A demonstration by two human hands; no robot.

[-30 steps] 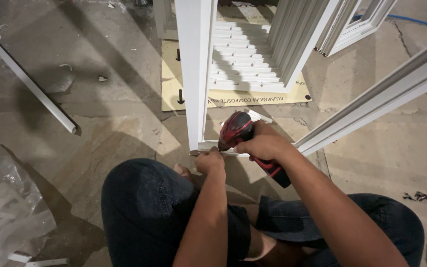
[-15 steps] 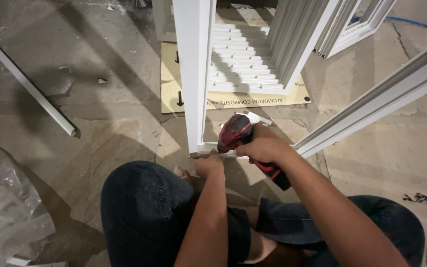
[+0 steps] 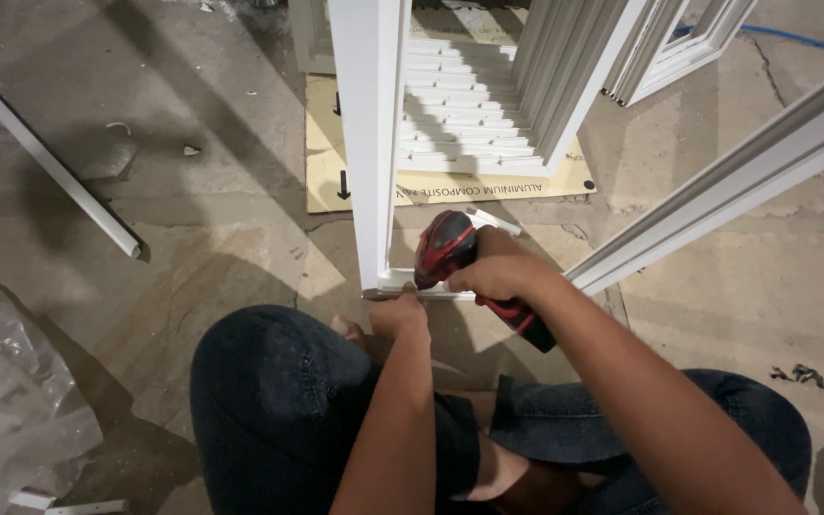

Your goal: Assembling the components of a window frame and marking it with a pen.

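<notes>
My right hand grips a red and black cordless drill, its nose pointed down at the bottom corner of a white window frame. That frame stands upright on the concrete floor in front of my knees. My left hand rests at the same corner, fingers pinched against the lower white rail; what it pinches is too small to tell. A second white rail of the frame runs diagonally up to the right.
More white frames lean on a yellow cardboard sheet behind. A long white profile lies on the floor at left. Crumpled clear plastic wrap sits at lower left. A blue cable runs at top right.
The view has shifted slightly. Both hands and the drill stay at the frame's bottom corner with almost no movement.
</notes>
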